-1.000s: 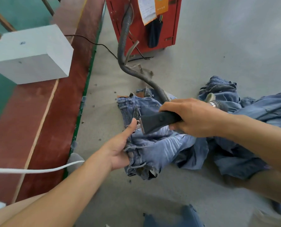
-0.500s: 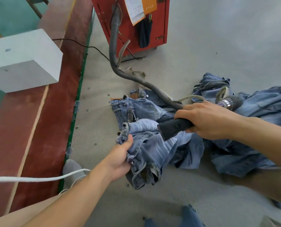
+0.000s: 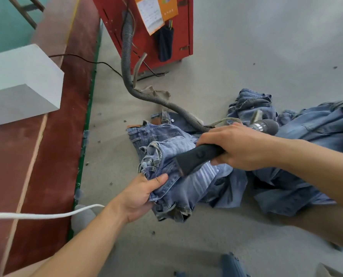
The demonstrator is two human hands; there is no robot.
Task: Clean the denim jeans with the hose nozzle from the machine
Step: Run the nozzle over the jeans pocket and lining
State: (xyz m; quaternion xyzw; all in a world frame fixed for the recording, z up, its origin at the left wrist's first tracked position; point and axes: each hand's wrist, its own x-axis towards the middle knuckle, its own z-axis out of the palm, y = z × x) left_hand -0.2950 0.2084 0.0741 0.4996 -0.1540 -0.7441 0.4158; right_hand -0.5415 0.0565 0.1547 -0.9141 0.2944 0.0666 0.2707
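Light blue denim jeans (image 3: 186, 186) lie bunched on the grey floor in the middle of the head view. My left hand (image 3: 140, 196) grips a fold of the jeans at their left edge and holds it up. My right hand (image 3: 238, 146) grips the black hose nozzle (image 3: 194, 158), whose flat mouth presses on the denim just right of my left thumb. A grey ribbed hose (image 3: 126, 56) runs from the nozzle up to the red machine (image 3: 146, 27) at the top.
More denim garments (image 3: 316, 136) are piled to the right, under my right arm. A red-brown bench (image 3: 52, 136) with a white box (image 3: 20, 84) runs along the left. A white cord (image 3: 46, 215) crosses it, and a black cable (image 3: 82, 58) leads to the machine.
My left hand has gone from an open touch to gripping and lifting a fold of the jeans. The nozzle slid right, then back onto the raised fold.
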